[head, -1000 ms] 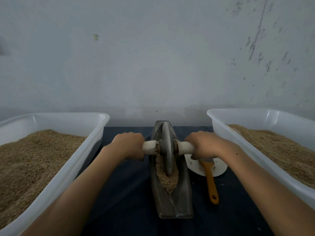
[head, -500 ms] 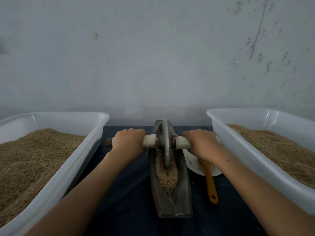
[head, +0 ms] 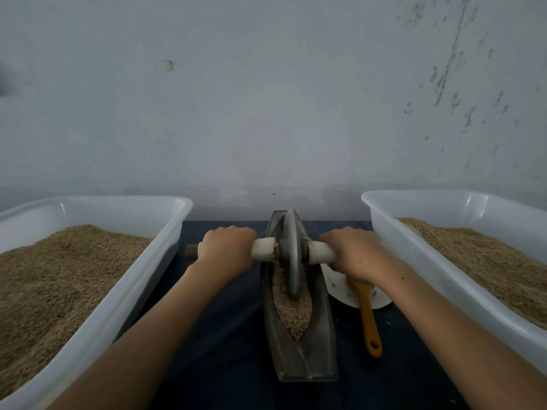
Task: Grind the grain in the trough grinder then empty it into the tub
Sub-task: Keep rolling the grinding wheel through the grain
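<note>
1. Our left hand [head: 226, 250] and right hand [head: 356, 251] are each wrapped tight round the handle [head: 263, 249], one on each side of the wheel [head: 291, 253].
2. The wheel stands in the trough [head: 299, 306], toward its far end.
3. Grain [head: 293, 309] lies in the trough below the wheel.
4. A tub [head: 444, 261] sits right of the trough, another tub [head: 118, 291] left.
5. A brush [head: 368, 315] lies just right of the trough.
</note>
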`<control>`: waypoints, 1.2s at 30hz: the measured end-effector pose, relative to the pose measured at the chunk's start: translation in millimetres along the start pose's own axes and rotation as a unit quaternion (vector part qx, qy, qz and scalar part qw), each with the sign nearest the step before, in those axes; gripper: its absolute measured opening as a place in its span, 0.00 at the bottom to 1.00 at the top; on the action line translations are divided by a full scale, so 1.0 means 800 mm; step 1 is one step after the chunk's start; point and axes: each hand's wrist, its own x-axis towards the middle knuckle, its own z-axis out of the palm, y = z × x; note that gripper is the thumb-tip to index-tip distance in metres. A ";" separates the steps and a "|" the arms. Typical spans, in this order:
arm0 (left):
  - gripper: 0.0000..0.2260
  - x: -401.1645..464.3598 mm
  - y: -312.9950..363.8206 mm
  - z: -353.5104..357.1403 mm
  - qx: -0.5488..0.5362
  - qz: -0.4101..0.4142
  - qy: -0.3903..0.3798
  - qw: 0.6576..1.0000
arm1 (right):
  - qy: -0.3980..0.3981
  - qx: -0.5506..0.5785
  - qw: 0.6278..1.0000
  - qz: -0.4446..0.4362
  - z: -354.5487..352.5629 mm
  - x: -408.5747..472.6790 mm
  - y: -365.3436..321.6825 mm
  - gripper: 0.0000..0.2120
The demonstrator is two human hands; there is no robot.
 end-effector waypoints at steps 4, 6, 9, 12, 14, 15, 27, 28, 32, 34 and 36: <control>0.05 -0.002 -0.001 0.008 -0.027 -0.013 0.051 0.998 | 0.076 -0.009 0.997 -0.002 0.010 0.001 -0.004 0.04; 0.05 -0.002 -0.001 0.007 -0.020 -0.012 0.028 0.999 | 0.051 -0.011 0.999 -0.005 0.005 0.000 -0.004 0.04; 0.11 -0.001 -0.001 -0.002 0.002 -0.001 -0.034 0.999 | -0.043 -0.003 0.999 -0.010 -0.010 -0.002 -0.002 0.10; 0.16 -0.001 -0.001 -0.012 0.000 0.013 -0.104 0.995 | -0.147 0.025 0.989 -0.008 -0.024 -0.007 0.000 0.16; 0.18 -0.001 -0.001 -0.015 -0.004 0.016 -0.135 0.991 | -0.179 0.040 0.983 -0.004 -0.027 -0.009 -0.002 0.18; 0.18 -0.001 -0.002 -0.015 -0.006 0.016 -0.138 0.990 | -0.179 0.037 0.983 -0.004 -0.027 -0.009 -0.003 0.18; 0.07 -0.004 0.003 0.005 0.001 -0.006 0.046 0.999 | 0.032 0.003 0.999 0.003 0.003 -0.002 -0.005 0.06; 0.08 -0.004 0.004 0.003 0.004 -0.005 0.029 1.000 | 0.017 0.002 1.000 -0.004 0.000 -0.002 -0.003 0.05; 0.14 -0.003 0.001 -0.010 -0.001 0.010 -0.079 0.997 | -0.096 0.002 0.995 -0.018 -0.016 -0.004 -0.001 0.13; 0.16 -0.004 -0.001 -0.017 -0.016 0.021 -0.129 0.991 | -0.142 0.018 0.990 -0.022 -0.021 -0.005 -0.001 0.16; 0.17 -0.003 -0.002 -0.020 -0.015 0.029 -0.140 0.990 | -0.169 0.042 0.985 -0.016 -0.021 -0.004 0.001 0.18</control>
